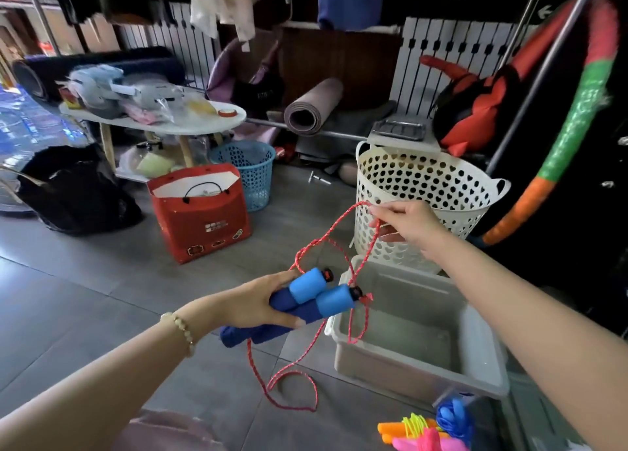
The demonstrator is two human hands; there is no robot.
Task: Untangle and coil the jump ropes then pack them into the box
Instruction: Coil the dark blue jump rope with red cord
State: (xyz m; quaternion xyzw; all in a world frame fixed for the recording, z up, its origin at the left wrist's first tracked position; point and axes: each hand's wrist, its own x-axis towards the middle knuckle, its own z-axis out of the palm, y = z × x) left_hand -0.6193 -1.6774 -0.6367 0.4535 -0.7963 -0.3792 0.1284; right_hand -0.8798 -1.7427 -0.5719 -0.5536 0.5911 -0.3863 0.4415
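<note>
Red-and-white braided cord (317, 243): one jump rope, in the air over the left edge of the box, with twists or a knot mid-span. A slack loop trails onto the floor tiles nearer the camera.
Handles (316, 296): two, blue foam, side by side.
Left hand (258, 302): wrapped round both handles, holding them as a pair.
Right hand (407, 224): pinching a bight of cord, lifted up and to the right.
Handling (judgement): light and limp, and it will snag on itself. The foam is soft and grippy. Anchor at the handles, feed the cord through the fingers, and coil from the handle end.
Box (418, 381): grey plastic, open, right of the handles; can't tell if anything is in it.
Other ropes (424, 433): orange, pink, yellow and blue bundle, near right.
Basket (424, 185): white, heart-shaped cut-outs, beyond the box.
Red bag (200, 216): far left on the floor.
Writing: the print on the red bag is too small to read.
</note>
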